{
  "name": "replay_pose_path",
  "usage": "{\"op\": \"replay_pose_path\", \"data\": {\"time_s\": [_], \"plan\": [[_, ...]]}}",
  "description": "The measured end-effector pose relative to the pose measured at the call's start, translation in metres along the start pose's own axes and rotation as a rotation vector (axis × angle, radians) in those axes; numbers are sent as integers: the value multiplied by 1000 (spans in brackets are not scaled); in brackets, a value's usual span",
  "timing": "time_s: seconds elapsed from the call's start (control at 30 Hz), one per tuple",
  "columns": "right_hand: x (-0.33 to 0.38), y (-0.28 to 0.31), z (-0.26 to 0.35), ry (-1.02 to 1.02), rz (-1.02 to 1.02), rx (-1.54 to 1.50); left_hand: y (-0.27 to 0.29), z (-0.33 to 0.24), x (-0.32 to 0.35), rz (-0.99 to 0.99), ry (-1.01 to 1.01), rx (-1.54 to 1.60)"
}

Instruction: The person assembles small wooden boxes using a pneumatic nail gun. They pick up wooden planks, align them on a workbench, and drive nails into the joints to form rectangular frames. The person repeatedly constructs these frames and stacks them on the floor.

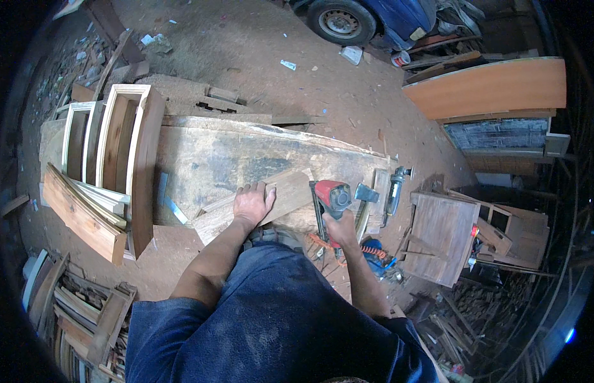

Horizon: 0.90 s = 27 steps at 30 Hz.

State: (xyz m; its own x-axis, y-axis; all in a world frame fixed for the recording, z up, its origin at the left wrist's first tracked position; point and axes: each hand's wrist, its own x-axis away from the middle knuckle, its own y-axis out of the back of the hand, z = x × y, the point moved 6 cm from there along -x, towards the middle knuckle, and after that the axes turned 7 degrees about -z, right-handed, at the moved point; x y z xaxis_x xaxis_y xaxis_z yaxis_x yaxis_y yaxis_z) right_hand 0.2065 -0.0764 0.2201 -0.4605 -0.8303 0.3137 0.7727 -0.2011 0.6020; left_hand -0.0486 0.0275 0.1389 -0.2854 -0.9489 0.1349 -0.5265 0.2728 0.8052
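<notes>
My left hand [251, 203] lies palm down on a light wooden board [287, 196], its fingers and thumb apart. The board sits at an angle near the front edge of a worn, stained workbench [246, 153]. My right hand [340, 228] is wrapped round the handle of a red and black nail gun [333, 195], held upright beside the board's right end. An orange coiled air hose [375, 251] shows below that hand. Just right of the nail gun are a hatchet head [366, 193] and an angle grinder [394, 191].
Wooden box frames [138, 172] stand at the bench's left end, with curved boards [86, 214] leaning on them. At right are a wooden cabinet [440, 236] and a large orange-brown panel [491, 89]. A blue vehicle [399, 19] is parked beyond. Scrap wood [86, 313] is piled lower left.
</notes>
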Motion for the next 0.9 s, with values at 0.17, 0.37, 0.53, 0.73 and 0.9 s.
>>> {"op": "replay_pose_path", "data": {"time_s": [0.17, 0.37, 0.53, 0.73, 0.9], "plan": [[4, 5, 8, 25, -16, -1, -8, 4, 1, -13, 0, 16], [12, 9, -8, -37, 2, -26, -6, 3, 2, -6, 9, 3], [14, 10, -5, -6, -15, 1, -2, 0, 2, 8, 13, -3], [15, 7, -19, -1, -33, -39, 1, -3, 2, 10, 12, 4], [16, 3, -23, -41, -62, -83, 7, -6, 2, 32, 15, 14]]}}
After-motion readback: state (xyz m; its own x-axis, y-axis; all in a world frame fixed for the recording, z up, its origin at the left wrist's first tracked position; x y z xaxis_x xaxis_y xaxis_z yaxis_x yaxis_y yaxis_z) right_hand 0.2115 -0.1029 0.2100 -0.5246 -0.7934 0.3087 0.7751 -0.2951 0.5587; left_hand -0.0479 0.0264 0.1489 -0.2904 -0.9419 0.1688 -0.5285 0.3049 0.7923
